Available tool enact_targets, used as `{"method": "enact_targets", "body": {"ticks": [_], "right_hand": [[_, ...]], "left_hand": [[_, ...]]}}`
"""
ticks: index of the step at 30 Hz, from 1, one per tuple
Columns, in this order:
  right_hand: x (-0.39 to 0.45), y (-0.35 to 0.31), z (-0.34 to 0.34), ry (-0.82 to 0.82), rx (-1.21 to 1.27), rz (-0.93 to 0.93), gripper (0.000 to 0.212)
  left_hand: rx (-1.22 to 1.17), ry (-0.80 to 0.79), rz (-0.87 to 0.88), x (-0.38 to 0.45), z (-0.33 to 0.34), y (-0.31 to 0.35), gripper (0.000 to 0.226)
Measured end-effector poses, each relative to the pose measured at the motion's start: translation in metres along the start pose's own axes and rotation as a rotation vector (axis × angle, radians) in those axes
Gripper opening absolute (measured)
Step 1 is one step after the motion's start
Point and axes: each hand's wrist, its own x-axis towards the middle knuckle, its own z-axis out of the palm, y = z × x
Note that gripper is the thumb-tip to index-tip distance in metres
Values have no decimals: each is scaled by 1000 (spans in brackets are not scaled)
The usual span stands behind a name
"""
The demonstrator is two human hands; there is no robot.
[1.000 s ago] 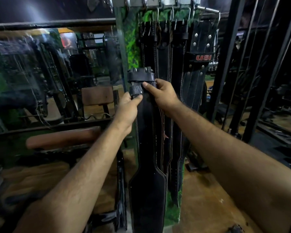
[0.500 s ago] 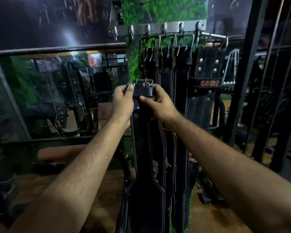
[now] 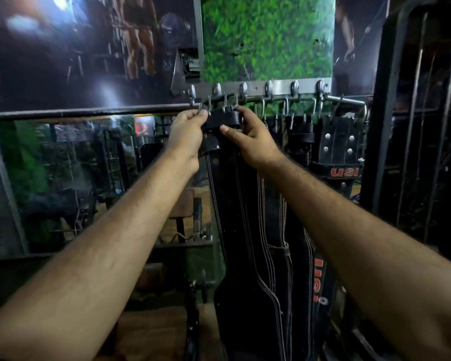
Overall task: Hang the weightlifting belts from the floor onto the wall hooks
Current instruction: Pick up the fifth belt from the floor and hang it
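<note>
A black belt [image 3: 241,217] hangs full length at the left end of the hook rail [image 3: 279,87], beside belts already hung [image 3: 300,204] toward its right end, its buckle [image 3: 220,114] raised just under the leftmost hooks [image 3: 192,93]. The left hand [image 3: 186,132] pinches the buckle's metal frame while the right hand [image 3: 248,135] curls round the strap beside it. If the frame only catches a hook's tip, the belt's weight could drag it off once both hands let go.

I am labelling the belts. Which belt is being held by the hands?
The leftmost black belt, at the rack's left end. The left hand and right hand grip its buckle end; the other belts hang untouched to its right.
</note>
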Motion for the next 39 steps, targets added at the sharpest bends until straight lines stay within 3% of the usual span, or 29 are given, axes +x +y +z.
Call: {"method": "enact_targets", "body": {"ticks": [4, 11, 13, 15, 17, 19, 23, 26, 32, 35, 39], "right_hand": [[28, -5, 4, 18, -88, 62, 45], [46, 11, 10, 116, -295, 175, 31], [38, 21, 15, 147, -474, 151, 41], [25, 30, 21, 200, -561, 122, 60], [11, 40, 25, 271, -459, 106, 71], [-6, 51, 27, 321, -325, 64, 73], [-37, 77, 29, 332, -204, 104, 52], [-52, 93, 29, 313, -167, 175, 18], [-89, 141, 19, 227, -138, 183, 36], [-124, 179, 14, 187, -115, 268, 41], [-175, 215, 19, 144, -175, 338, 45]], "left_hand": [[117, 78, 59, 27, 6, 3, 11], [212, 147, 107, 61, 7, -22, 44], [166, 146, 57, 78, -1, -49, 68], [132, 138, 12, 58, -5, -49, 66], [93, 87, -30, 35, -6, -45, 41], [53, 16, -61, 25, -9, -54, 30], [36, -42, -50, 6, -19, -77, 20], [73, -42, -22, -13, -26, -104, 28], [187, -40, -23, -30, -49, -177, 85], [236, -54, -84, -59, -65, -222, 85], [318, -79, -77, -103, -88, -266, 61]]}}
